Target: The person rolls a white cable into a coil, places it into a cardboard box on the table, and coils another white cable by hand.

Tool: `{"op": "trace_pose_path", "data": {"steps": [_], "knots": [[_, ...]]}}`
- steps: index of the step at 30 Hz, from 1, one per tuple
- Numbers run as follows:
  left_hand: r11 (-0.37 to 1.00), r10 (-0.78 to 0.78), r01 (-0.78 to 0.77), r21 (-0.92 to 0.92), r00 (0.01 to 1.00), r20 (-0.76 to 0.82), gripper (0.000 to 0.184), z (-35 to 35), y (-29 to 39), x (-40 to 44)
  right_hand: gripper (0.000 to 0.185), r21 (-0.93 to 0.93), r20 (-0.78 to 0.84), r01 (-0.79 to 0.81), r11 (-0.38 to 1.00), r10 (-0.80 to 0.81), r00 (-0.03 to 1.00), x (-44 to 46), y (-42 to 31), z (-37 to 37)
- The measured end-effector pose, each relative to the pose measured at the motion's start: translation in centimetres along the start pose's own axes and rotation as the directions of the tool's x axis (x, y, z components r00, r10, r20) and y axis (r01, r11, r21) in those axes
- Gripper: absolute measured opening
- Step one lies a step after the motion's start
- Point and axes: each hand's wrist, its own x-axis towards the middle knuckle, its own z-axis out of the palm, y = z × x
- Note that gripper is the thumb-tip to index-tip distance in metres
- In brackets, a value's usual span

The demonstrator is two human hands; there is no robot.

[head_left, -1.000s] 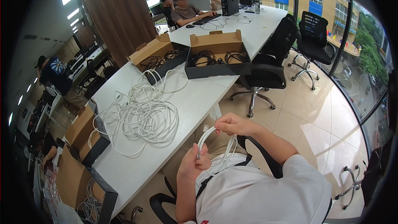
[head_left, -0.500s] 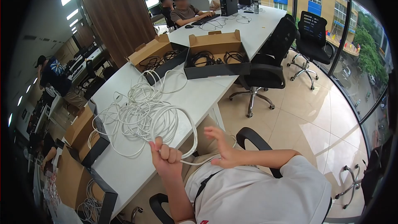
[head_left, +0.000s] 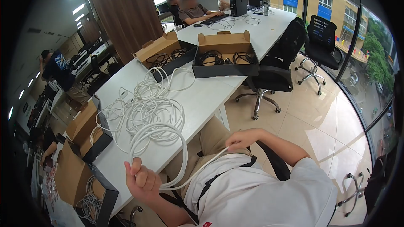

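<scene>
My left hand (head_left: 143, 181) is closed round one side of a looped white cable (head_left: 185, 147), held above the table's near edge. From that coil a length of the same cable runs right, across my lap, to my right hand (head_left: 239, 139), whose fingers pinch it. Just beyond the coil, a tangled heap of white cable (head_left: 155, 105) spreads over the white table (head_left: 210, 96). The lower part of the held loop passes behind my left fingers.
Two black boxes with black cables, a left one (head_left: 191, 56) and a right one (head_left: 227, 70), stand behind the heap. More open boxes (head_left: 110, 197) with pale cables line the left edge. Office chairs (head_left: 269, 75) stand to the right. Several people (head_left: 195, 14) are at other desks.
My left hand has moved left and down with the coil. My right hand, earlier with fingers spread, has moved right and now pinches the cable, which is drawn straighter between the hands.
</scene>
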Motion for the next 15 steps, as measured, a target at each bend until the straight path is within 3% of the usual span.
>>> {"op": "trace_pose_path", "data": {"steps": [2,6,9,10,12,13,15], "knots": [[1.0,0.025,-0.025,-0.013,1.0,-0.01,0.04,0.9,0.0,-0.5,0.03,-0.188,-0.149,-0.043,0.981,0.015,0.989,-0.3,2.9,-0.9],[0.994,0.065,-0.057,0.088,0.995,-0.08,0.038,1.1,-0.2,-0.9,0.035,-0.385,-0.465,-0.394,0.835,0.193,0.864,-1.1,3.3,-3.8],[0.978,0.109,-0.072,0.196,0.977,-0.185,0.038,0.3,-0.6,-0.4,0.036,-0.236,-0.593,-0.271,0.933,0.083,0.801,-2.0,4.1,-6.5],[0.972,0.12,-0.068,0.226,0.968,-0.222,0.038,0.0,-0.8,-0.3,0.036,-0.045,-0.481,-0.278,0.959,0.224,0.848,-2.2,3.8,-7.5],[0.964,0.053,0.0,0.266,0.98,-0.193,0.037,-0.8,-0.9,-0.4,0.037,0.328,-0.171,-0.347,0.879,0.417,0.893,-3.3,1.1,-9.3],[0.957,0.009,0.038,0.289,0.987,-0.16,0.037,-1.2,-0.9,-0.7,0.031,0.523,-0.099,-0.209,0.826,0.302,0.948,-3.7,1.7,-9.3],[0.941,-0.049,0.079,0.33,0.994,-0.099,0.037,-1.5,-0.8,-1.1,0.027,0.808,-0.081,-0.063,0.586,0.217,0.973,-3.7,1.3,-9.1]]}}
